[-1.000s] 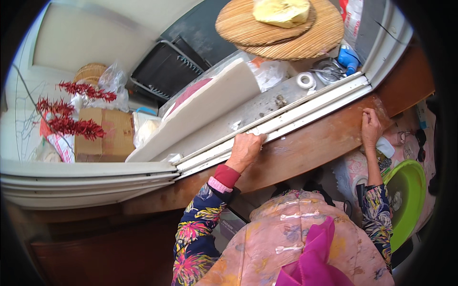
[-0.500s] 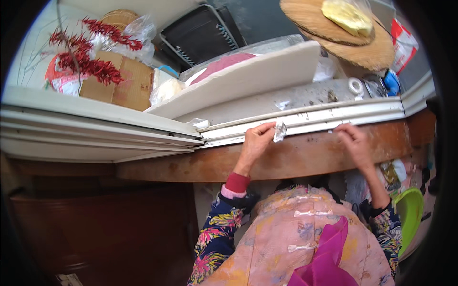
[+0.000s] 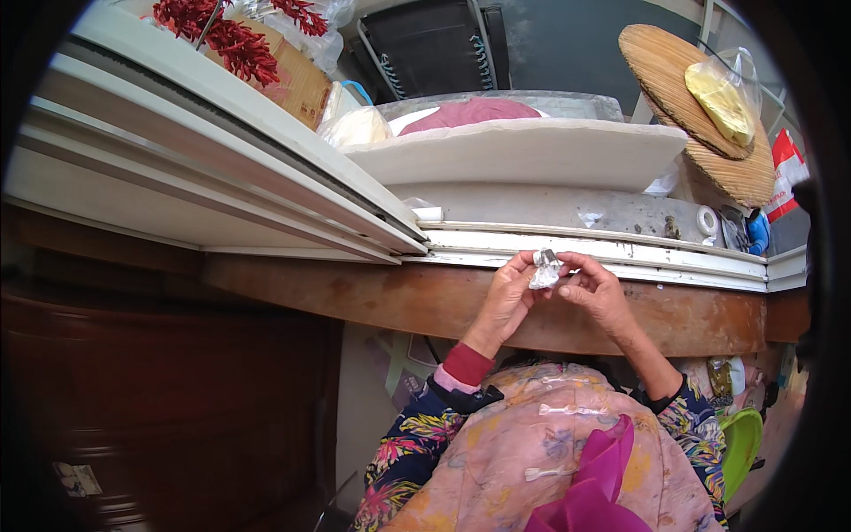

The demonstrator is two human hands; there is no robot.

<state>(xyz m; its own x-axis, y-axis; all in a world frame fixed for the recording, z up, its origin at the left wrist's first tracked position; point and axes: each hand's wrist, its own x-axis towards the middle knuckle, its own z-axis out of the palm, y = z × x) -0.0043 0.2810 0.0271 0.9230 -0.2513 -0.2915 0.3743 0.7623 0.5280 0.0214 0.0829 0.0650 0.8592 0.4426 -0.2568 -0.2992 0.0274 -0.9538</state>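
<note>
A small crumpled piece of silvery foil (image 3: pixel 544 270) is between my hands, over the wooden sill (image 3: pixel 425 297) and in front of the white window track (image 3: pixel 638 266). My left hand (image 3: pixel 505 301) pinches its left side between thumb and fingers. From the right, my right hand (image 3: pixel 603 297) meets it, index fingertip at the foil's upper edge and fingers curled. The inner fingertips are partly covered, and whatever the foil may contain cannot be made out.
A white sliding window frame (image 3: pixel 239 151) slants in from the left. Beyond the track stand a long white board (image 3: pixel 523 158), a tape roll (image 3: pixel 706 222) and round woven lids (image 3: pixel 656 66) bearing a yellow bag (image 3: pixel 722 102). A green basin (image 3: pixel 743 448) sits low at right.
My right hand has come left from over the sill to meet the foil beside my left hand. The view has shifted, so the surroundings sit differently in the picture.
</note>
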